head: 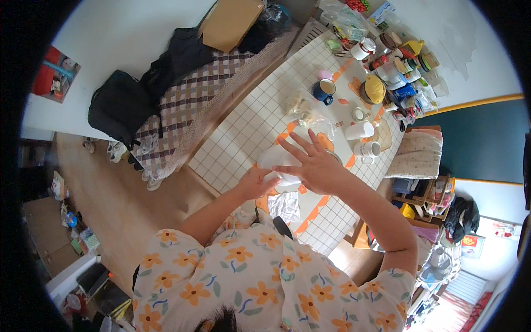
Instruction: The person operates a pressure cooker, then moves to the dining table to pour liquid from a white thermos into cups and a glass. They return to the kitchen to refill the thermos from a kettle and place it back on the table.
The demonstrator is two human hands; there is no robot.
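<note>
A whitish, partly see-through container (pixel 271 158) is on the table in front of me, largely covered by my hands. My left hand (pixel 254 182) grips its near left side, thumb pointing to the right. Above its right part, my right hand (pixel 313 166) is spread with fingers apart; whether the fingertips touch it cannot be told. Just behind my right hand, the rim of a round thing (pixel 334 157) peeks out. A crumpled white paper or cloth (pixel 284 206) lies nearer my body. Beyond the container rests a clear plastic bag (pixel 309 112) with pale contents.
On the tiled-pattern tablecloth (pixel 244 120) stand a dark blue mug (pixel 323 91), a white cup (pixel 359 130), a white mug (pixel 367 150) and a glass jar (pixel 358 114). Jars and packets (pixel 406 79) crowd the wall side. A checked bed (pixel 199 91) with a black backpack (pixel 120 103) is at left.
</note>
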